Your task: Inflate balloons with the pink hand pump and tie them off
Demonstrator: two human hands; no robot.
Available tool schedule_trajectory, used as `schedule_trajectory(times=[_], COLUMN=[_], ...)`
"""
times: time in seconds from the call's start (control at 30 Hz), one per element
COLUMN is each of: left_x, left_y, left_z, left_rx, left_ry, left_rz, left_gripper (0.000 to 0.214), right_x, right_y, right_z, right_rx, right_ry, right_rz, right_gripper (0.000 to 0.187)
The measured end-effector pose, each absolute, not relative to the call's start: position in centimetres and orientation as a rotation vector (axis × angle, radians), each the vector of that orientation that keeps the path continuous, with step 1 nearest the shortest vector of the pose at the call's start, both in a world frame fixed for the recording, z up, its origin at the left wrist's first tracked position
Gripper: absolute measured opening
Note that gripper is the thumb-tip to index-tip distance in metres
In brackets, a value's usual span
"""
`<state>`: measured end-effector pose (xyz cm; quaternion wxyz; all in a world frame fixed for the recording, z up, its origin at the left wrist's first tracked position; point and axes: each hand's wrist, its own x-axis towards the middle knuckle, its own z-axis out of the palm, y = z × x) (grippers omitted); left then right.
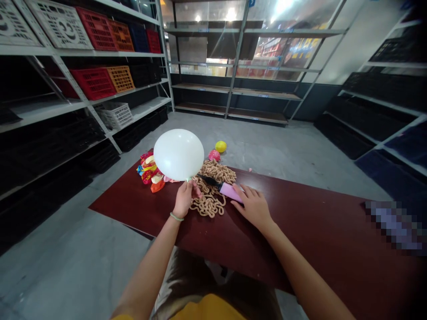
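Note:
My left hand (183,198) pinches the neck of a blown-up white balloon (179,154), which stands above the table's far left part. A pinkish limp piece (196,189) hangs beside its fingers. My right hand (254,205) has its thumb and fingers around the near end of a balloon pump (230,191) with a light purple body and a black front. The pump's black tip points at the balloon's neck and seems apart from it. Under the pump lies a heap of tan cord (208,205). Several colourful limp balloons (150,171) lie left of the white one.
The dark red table (300,213) stretches to the right, where a blurred patch (393,224) hides something. Beyond its far edge are a pink balloon (214,155) and a yellow balloon (220,146). Shelves with crates (93,82) stand left; more racks (207,89) stand behind and right.

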<state>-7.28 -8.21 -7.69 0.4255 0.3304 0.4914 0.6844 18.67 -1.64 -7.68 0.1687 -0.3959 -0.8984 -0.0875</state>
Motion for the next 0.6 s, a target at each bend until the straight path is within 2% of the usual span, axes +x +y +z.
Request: schedule_trajectory(times=[0.13,0.3,0.47,0.6], left_x=[-6.4,-5.1,-2.5,0.3], left_y=[-8.7,-8.9,-8.2,-7.7], left_z=[-6.3,-2.8,0.8,2.5], left_rx=[0.941,1.184,1.340,1.549], left_ry=[1.206,1.224,1.173,1.089], left_rz=[1.604,1.364,1.084,0.922], left_gripper=[0.041,0.039,0.038,0.035], right_x=[19.3,20.2,20.2,20.0], right_y=[-1.9,-3.3,-5.5,-6.2], right_z=[-5.6,1.1,8.3,11.1], right_rx=[-1.063,-0.822,-0.543,-0.469], right_ry=[-2.482,-2.388,-2.597,-2.777], right_rz=[-0.286,-0.435,-0.597,-0.611], right_gripper=[0.050,0.050,0.064,0.062])
